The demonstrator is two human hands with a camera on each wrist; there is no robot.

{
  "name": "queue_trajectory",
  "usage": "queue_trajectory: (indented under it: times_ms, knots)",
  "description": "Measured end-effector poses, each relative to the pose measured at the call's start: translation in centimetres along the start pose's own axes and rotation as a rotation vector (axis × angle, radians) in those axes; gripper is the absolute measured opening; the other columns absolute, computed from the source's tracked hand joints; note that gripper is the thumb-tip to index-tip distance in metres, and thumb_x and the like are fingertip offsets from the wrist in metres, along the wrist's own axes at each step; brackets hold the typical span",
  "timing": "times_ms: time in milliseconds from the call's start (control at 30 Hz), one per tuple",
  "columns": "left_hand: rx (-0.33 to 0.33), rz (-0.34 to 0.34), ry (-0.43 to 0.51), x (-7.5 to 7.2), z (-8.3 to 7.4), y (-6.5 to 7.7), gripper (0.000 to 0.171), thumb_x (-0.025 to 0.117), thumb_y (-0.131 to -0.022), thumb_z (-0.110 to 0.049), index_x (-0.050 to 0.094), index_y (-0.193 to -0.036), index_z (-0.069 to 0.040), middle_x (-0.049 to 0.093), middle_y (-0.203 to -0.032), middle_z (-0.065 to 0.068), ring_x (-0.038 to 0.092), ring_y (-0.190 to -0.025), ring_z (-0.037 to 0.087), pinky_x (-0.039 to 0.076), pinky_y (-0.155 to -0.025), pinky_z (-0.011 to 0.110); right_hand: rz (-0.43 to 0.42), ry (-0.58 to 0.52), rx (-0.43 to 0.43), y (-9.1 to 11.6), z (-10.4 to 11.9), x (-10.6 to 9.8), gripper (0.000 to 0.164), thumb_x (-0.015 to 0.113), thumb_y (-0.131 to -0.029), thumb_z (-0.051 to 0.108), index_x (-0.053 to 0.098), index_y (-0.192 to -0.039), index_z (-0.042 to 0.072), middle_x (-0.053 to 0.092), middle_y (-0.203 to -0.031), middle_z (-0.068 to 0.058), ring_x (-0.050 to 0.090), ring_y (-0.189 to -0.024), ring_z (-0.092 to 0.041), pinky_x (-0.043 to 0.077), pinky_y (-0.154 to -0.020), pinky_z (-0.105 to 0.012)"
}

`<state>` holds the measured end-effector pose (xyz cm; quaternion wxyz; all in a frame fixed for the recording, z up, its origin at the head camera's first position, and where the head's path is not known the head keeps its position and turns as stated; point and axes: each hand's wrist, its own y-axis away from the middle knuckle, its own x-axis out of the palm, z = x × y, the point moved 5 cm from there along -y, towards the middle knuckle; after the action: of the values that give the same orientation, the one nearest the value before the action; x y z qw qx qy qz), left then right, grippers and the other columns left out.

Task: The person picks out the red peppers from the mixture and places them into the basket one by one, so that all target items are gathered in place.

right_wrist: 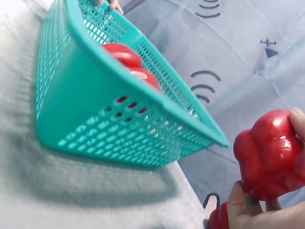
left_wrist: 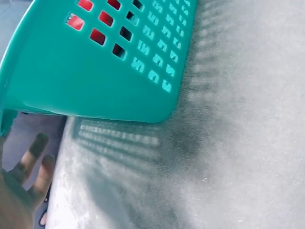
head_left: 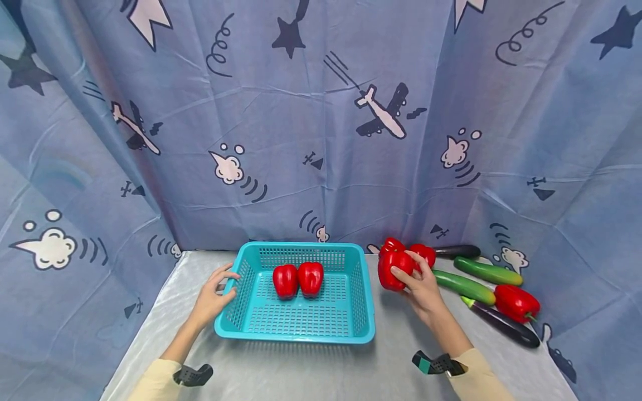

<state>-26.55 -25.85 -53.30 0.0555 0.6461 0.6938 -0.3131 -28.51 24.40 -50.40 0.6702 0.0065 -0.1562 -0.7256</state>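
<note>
My right hand (head_left: 420, 289) holds a glossy red bell pepper (head_left: 393, 270) above the table, right of the blue-green plastic basket (head_left: 296, 337). In the right wrist view the thumb and fingers grip this pepper (right_wrist: 269, 155) from opposite sides. Two more red bell peppers (head_left: 285, 282) (head_left: 310, 278) lie side by side inside the basket. My left hand (head_left: 210, 298) is at the basket's left rim, thumb and forefinger touching it. Some of its fingers (left_wrist: 44, 174) stand loosely spread, apart from the basket, in the left wrist view; the thumb is hidden there.
Behind the held pepper lie two red bell peppers (head_left: 393, 244) (head_left: 424, 253). Farther right are a dark eggplant (head_left: 458, 252), two cucumbers (head_left: 489, 272) (head_left: 463, 285), another red bell pepper (head_left: 516, 302) and a second eggplant (head_left: 504, 323). A patterned blue curtain (head_left: 321, 139) hangs behind the grey-white tabletop (head_left: 301, 373).
</note>
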Motion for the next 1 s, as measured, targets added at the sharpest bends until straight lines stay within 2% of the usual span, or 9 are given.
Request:
queue_trajectory:
  times_ms: [133,333,500,733,900,1000]
  knots:
    - [-0.024,0.042,0.004,-0.4,-0.1,0.0,0.030,0.070,-0.086,0.011,0.068,-0.114,0.000,0.042,-0.150,0.027,0.066,-0.102,0.045,0.057,-0.080,0.045,0.016,-0.022,-0.020,0.2,0.6,0.8,0.080,0.078,-0.092,0.021,0.030,-0.155,0.027,0.026,-0.158,-0.010,0.028,-0.140,-0.033,0.051,-0.093,-0.039]
    - [-0.009,0.078,0.022,-0.9,-0.2,-0.6,0.025,0.071,-0.086,0.009,0.069,-0.109,-0.001,0.041,-0.150,0.027,0.065,-0.102,0.048,0.057,-0.078,0.050,0.074,-0.045,-0.047,0.1,1.1,2.2,0.078,0.076,-0.093,0.016,0.031,-0.156,0.023,0.031,-0.155,-0.010,0.032,-0.138,-0.033,0.052,-0.093,-0.039]
    - [-0.013,0.042,0.017,-0.6,0.2,-1.4,0.019,0.069,-0.083,0.012,0.069,-0.098,-0.001,0.044,-0.149,0.025,0.064,-0.105,0.049,0.055,-0.079,0.056,0.120,-0.037,-0.091,-0.1,1.4,3.3,0.076,0.076,-0.093,0.014,0.033,-0.156,0.019,0.035,-0.153,-0.010,0.035,-0.136,-0.032,0.052,-0.093,-0.038]
    - [-0.054,-0.003,0.028,0.3,0.6,-1.6,0.016,0.063,-0.084,0.012,0.064,-0.096,0.001,0.042,-0.152,0.021,0.048,-0.131,0.041,0.049,-0.088,0.052,0.128,-0.040,-0.121,-0.6,1.6,4.9,0.068,0.073,-0.094,0.010,0.038,-0.152,0.016,0.039,-0.148,-0.013,0.039,-0.132,-0.032,0.052,-0.092,-0.035]
    - [-0.063,-0.015,0.028,0.4,0.5,-1.4,0.017,0.063,-0.083,0.011,0.064,-0.095,-0.002,0.042,-0.153,0.020,0.045,-0.133,0.039,0.047,-0.088,0.051,0.107,0.035,-0.147,-1.0,1.5,6.5,0.071,0.076,-0.092,0.013,0.039,-0.153,0.017,0.040,-0.148,-0.012,0.039,-0.133,-0.031,0.053,-0.091,-0.035]
    - [-0.076,-0.016,0.025,0.4,0.6,-1.2,0.017,0.063,-0.083,0.011,0.063,-0.096,0.000,0.042,-0.153,0.019,0.044,-0.135,0.039,0.046,-0.089,0.052,0.126,0.057,-0.187,-1.2,1.5,7.7,0.071,0.075,-0.093,0.012,0.039,-0.154,0.017,0.041,-0.147,-0.014,0.040,-0.132,-0.032,0.053,-0.091,-0.035]
